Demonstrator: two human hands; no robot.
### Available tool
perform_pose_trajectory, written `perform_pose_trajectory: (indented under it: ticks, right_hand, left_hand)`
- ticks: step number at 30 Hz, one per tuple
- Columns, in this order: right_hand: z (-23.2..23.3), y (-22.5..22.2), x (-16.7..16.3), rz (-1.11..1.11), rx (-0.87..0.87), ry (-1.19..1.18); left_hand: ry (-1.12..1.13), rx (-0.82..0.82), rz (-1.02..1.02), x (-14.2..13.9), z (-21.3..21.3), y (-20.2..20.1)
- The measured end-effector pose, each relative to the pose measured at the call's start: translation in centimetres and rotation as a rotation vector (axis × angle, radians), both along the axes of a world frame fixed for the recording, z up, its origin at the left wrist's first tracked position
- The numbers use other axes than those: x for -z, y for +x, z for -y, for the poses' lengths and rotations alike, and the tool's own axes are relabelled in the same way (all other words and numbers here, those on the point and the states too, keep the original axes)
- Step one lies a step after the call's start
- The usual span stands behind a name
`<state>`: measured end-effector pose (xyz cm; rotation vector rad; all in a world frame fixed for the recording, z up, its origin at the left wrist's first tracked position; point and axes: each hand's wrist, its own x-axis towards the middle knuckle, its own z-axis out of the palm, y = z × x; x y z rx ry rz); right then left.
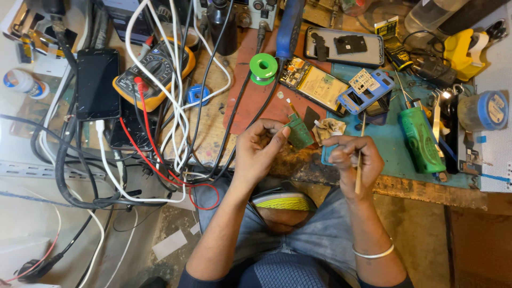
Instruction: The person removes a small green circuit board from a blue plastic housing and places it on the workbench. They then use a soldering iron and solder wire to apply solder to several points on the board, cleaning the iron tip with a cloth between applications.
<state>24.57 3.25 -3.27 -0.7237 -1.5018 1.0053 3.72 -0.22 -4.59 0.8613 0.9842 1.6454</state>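
My left hand [257, 150] pinches a small green circuit board [298, 133] by its edge, held just above the front of the workbench. My right hand [352, 160] grips a thin wooden-handled brush [360, 160] upright, its tip near a crumpled bit of cloth [329, 129] beside the board. An opened phone body [313, 82] showing its battery lies just behind both hands, next to a blue phone frame [365, 90].
A yellow multimeter [154, 72] with red and white leads sits at left beside a black phone [97, 82]. A green solder spool [264, 68], a green tool [421, 140] on the teal mat [394, 149], a tape roll [488, 110] and tangled cables crowd the bench.
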Motion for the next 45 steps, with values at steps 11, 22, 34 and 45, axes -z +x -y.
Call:
perform_pose_trajectory:
  ticks: [11, 22, 34, 45]
  right_hand:
    - [-1.1, 1.5, 2.2, 0.076, 0.178, 0.044]
    - [-2.0, -1.0, -4.3, 0.782, 0.071, 0.552]
    - [-0.6, 10.2, -1.6, 1.032, 0.549, 0.459]
    - [-2.6, 4.8, -5.3, 0.861, 0.486, 0.528]
  left_hand:
    - [0.172, -0.123, 0.053, 0.6, -0.8, 0.9]
    - [0.146, -0.084, 0.139, -0.1, -0.3, 0.7]
    - [0.166, -0.089, 0.095, 0.1, -0.1, 0.2]
    - [-0.073, -0.145, 0.123, -0.9, -0.9, 1.8]
